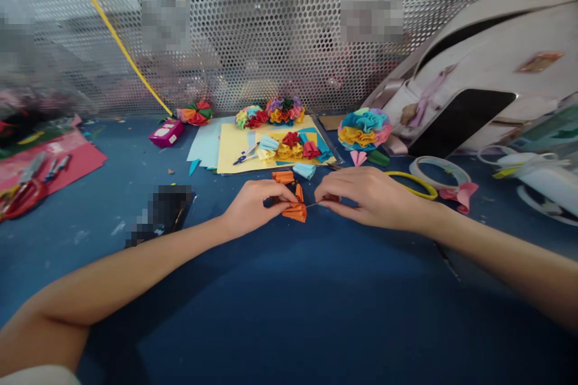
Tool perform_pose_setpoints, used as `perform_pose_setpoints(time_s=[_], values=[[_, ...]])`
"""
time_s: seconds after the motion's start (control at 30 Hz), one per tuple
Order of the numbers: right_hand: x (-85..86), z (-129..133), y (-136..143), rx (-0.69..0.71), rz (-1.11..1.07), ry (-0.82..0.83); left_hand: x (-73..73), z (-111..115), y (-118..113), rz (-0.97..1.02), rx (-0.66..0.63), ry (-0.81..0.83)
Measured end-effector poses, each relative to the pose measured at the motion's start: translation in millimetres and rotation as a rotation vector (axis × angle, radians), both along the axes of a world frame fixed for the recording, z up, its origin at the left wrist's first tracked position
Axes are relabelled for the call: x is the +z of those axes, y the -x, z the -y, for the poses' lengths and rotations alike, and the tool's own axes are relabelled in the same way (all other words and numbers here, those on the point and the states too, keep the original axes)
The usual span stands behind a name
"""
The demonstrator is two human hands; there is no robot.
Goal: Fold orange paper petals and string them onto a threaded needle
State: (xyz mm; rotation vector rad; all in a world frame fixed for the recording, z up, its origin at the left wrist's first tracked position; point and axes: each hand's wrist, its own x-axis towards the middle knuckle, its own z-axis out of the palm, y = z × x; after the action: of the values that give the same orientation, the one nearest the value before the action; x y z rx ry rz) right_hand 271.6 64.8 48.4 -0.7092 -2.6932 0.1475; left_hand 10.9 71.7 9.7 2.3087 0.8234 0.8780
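My left hand (255, 207) pinches a pleated piece of orange paper (295, 212) between thumb and fingers, low over the blue table. From that paper a thin strand, a needle or thread, runs to my right hand (361, 195), whose thumb and fingertips are closed on its other end. I cannot make out which of the two it is. Another folded orange paper piece (283, 177) lies just beyond my left fingertips. A light blue folded piece (304, 170) rests a little further right, near the paper sheets.
Yellow paper sheets (230, 147) bear several pleated pieces and a compass (246, 154). Paper flowers (365, 129) stand along the perforated metal screen (271, 30). A dark phone (165, 213) lies left; tape rolls (440, 172), another phone (463, 122) and a pale backpack (501, 48) occupy the right.
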Motion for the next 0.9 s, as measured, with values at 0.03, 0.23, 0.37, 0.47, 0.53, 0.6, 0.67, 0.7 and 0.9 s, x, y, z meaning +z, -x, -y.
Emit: perform_pose_setpoints(time_s=[0.03, 0.23, 0.37, 0.47, 0.53, 0.6, 0.67, 0.7, 0.9], values=[[-1.1, -1.2, -0.8, -0.005, -0.001, -0.007, -0.1, 0.0, 0.1, -0.001, -0.002, -0.005], [-0.2, -0.9, -2.4, -0.01, -0.089, -0.031, 1.8, 0.6, 0.2, -0.021, 0.006, -0.002], [0.3, -2.1, -3.6, -0.049, -0.077, -0.038, 2.4, 1.6, 0.3, -0.017, 0.0, -0.013], [-3.5, -4.6, -4.0, -0.048, -0.042, -0.06, 1.7, 1.7, 0.1, -0.013, 0.025, -0.008], [-7.2, -5.3, -3.6, -0.035, -0.018, -0.104, 1.3, 1.4, -0.2, -0.016, 0.048, 0.005], [-11.3, -4.6, -2.5, -0.023, 0.016, -0.152, 1.4, 1.4, -0.8, -0.02, 0.067, 0.021], [-15.7, -2.7, -0.6, -0.012, 0.038, -0.192, 2.0, 2.2, -2.0, -0.018, 0.078, 0.036], [-18.0, -1.6, 0.7, -0.011, 0.035, -0.203, 2.5, 2.9, -2.6, -0.012, 0.081, 0.042], [-29.2, 3.7, 8.4, -0.059, -0.074, -0.249, 3.9, 8.4, -5.5, 0.011, 0.085, 0.073]])
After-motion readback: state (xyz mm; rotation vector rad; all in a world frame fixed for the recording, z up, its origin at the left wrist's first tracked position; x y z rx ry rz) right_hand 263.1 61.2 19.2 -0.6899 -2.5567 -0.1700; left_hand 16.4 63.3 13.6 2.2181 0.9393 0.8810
